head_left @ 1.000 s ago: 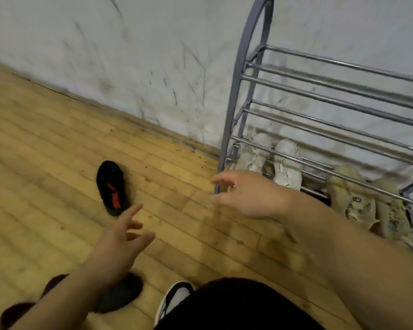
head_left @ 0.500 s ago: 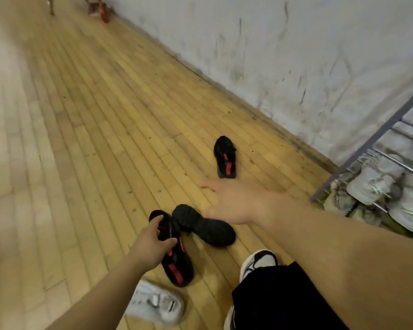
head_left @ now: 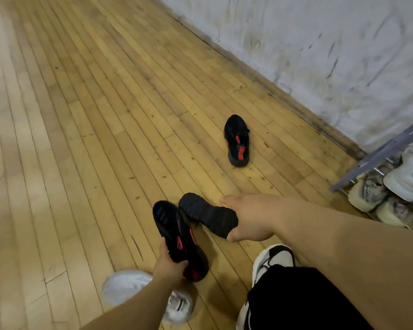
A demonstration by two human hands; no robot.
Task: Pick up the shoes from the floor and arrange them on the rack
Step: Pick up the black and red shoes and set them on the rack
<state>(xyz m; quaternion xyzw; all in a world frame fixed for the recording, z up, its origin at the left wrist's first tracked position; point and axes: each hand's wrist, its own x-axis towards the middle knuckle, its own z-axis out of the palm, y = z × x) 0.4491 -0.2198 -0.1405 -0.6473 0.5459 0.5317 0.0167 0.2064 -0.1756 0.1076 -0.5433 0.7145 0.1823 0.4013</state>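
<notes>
My left hand [head_left: 169, 263] grips the heel end of a black shoe with red marks [head_left: 177, 234] low in the middle of the view. Beside it a second black shoe [head_left: 208, 215] lies sole up on the floor, and my right hand [head_left: 250, 220] closes around its heel. A third black and red shoe [head_left: 237, 141] lies alone farther off near the wall. The grey metal rack [head_left: 379, 151] shows at the right edge, with several pale sneakers [head_left: 408, 177] on its lower rails.
A white sneaker [head_left: 134, 289] lies on the wooden floor under my left forearm. My own foot in a white and black shoe [head_left: 272, 258] stands at the bottom right. A scuffed white wall [head_left: 320, 44] runs along the far side.
The view has swung left, away from the rack, and down to the floor. My left hand closed on the black and red shoe, and my right hand reached the upturned shoe.
</notes>
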